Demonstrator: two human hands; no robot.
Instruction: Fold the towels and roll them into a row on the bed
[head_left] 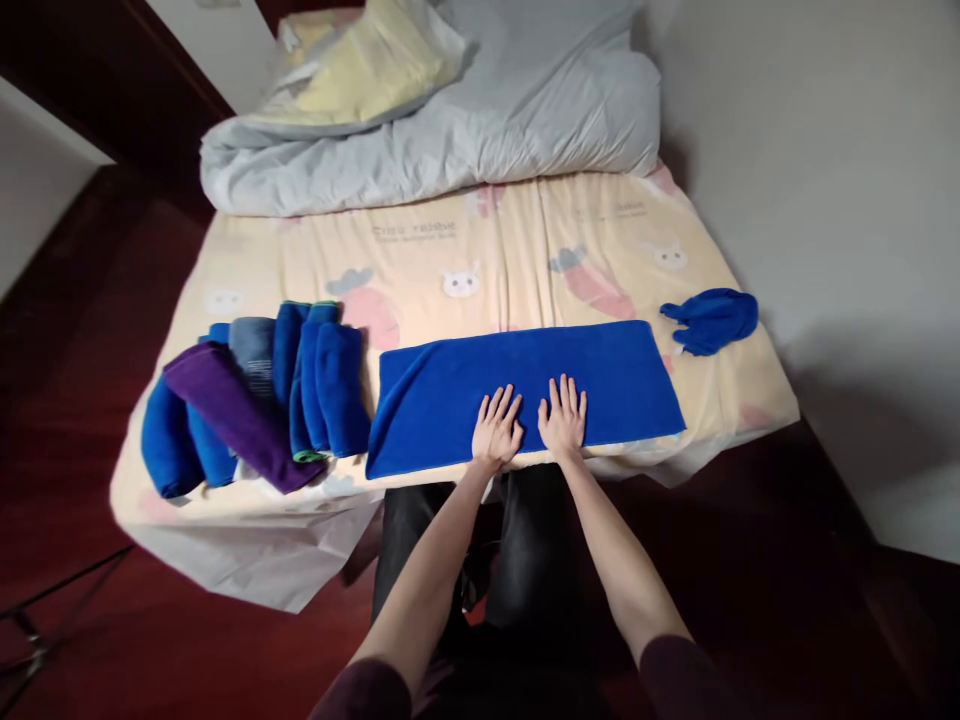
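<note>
A blue towel (450, 390) lies spread out lengthwise along the near edge of the bed, its left end slightly rippled with a fold running toward the near corner. My left hand (497, 425) rests flat on it just left of the middle, fingers stretched forward. Beside it, a small gap to the right, my right hand (562, 415) also presses flat on the cloth with fingers apart. Neither hand grips anything. To the left sit several rolled blue towels (341, 385), a grey rolled towel (255, 350) and a purple rolled towel (225, 410) lying slantwise across some of them.
A crumpled blue cloth (716, 320) lies near the bed's right edge. Across the far side of the patterned bed sheet (517, 250) is a bunched grey quilt (540, 110), with a yellow item in clear plastic (375, 70) on top. A wall (832, 200) stands to the right.
</note>
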